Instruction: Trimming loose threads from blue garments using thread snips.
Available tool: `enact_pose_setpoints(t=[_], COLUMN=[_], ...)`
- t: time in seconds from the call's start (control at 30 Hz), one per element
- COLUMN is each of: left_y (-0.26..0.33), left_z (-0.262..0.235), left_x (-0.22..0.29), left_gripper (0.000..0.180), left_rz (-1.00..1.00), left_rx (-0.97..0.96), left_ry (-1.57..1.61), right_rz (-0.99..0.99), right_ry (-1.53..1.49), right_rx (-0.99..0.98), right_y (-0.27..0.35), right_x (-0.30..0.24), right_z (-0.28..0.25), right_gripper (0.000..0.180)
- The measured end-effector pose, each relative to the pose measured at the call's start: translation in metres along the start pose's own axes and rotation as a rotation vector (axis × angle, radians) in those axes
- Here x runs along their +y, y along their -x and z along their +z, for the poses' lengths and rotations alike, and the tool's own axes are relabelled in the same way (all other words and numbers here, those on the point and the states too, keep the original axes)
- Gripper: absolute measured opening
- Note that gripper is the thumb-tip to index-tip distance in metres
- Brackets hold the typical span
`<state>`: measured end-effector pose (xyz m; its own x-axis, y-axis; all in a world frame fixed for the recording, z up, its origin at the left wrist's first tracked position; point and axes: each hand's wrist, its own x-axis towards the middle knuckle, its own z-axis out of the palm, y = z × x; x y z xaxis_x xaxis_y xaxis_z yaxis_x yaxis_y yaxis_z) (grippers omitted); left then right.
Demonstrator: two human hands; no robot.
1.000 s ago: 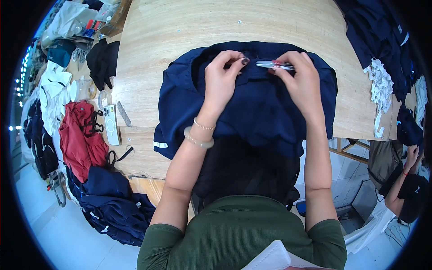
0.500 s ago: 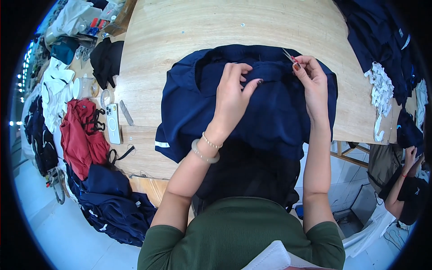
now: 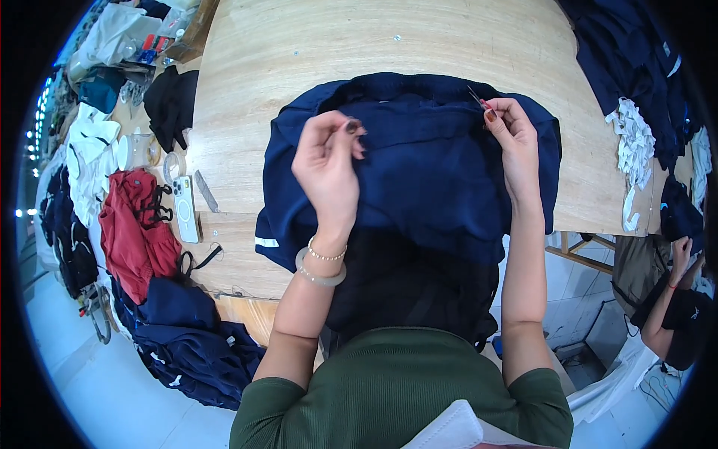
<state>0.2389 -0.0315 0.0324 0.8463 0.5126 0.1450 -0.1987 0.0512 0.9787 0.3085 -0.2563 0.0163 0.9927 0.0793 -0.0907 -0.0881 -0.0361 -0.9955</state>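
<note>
A dark navy garment (image 3: pixel 434 179) lies spread in front of me, its opening and waistband-like edge toward the far side. My right hand (image 3: pixel 514 138) is closed at the garment's far right edge, holding a small pair of thread snips (image 3: pixel 476 96) with the thin metal tips pointing up and left. My left hand (image 3: pixel 327 161) is raised above the left part of the garment, its thumb and fingers drawn together. Whatever is between those fingers, if anything, is too small to make out. A small white label (image 3: pixel 266 242) shows at the garment's near left corner.
Left on the wooden table (image 3: pixel 299 30) are a white phone (image 3: pixel 185 209), a roll of tape (image 3: pixel 174 165), a red garment (image 3: pixel 133 224) and black cloth (image 3: pixel 172 105). At right hang dark clothes (image 3: pixel 617 67) and white fabric strips (image 3: pixel 634 150). Another person's arm (image 3: pixel 666 303) shows far right.
My left hand has lifted off the garment's far edge and moved left and slightly nearer. My right hand, with the snips, has stayed almost in place.
</note>
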Motion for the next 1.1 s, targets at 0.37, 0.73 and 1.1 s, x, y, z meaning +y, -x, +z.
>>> enact_pose_setpoints(t=[0.37, 0.73, 1.1], left_y=[0.004, 0.050, -0.030], left_z=[0.014, -0.012, -0.037], left_x=[-0.022, 0.020, 0.010], left_gripper=[0.025, 0.011, 0.035], left_rz=[0.296, -0.374, 0.085], left_rx=[-0.324, -1.553, 0.015], left_ry=[-0.809, -0.381, -1.109], right_rz=[-0.022, 0.014, -0.161], right_ry=[-0.029, -0.174, 0.959], right_rx=[-0.012, -0.006, 0.430], right_y=[-0.003, 0.001, 0.001], right_x=[0.005, -0.009, -0.028], right_z=[0.001, 0.000, -0.018], right_gripper=[0.016, 0.019, 0.028])
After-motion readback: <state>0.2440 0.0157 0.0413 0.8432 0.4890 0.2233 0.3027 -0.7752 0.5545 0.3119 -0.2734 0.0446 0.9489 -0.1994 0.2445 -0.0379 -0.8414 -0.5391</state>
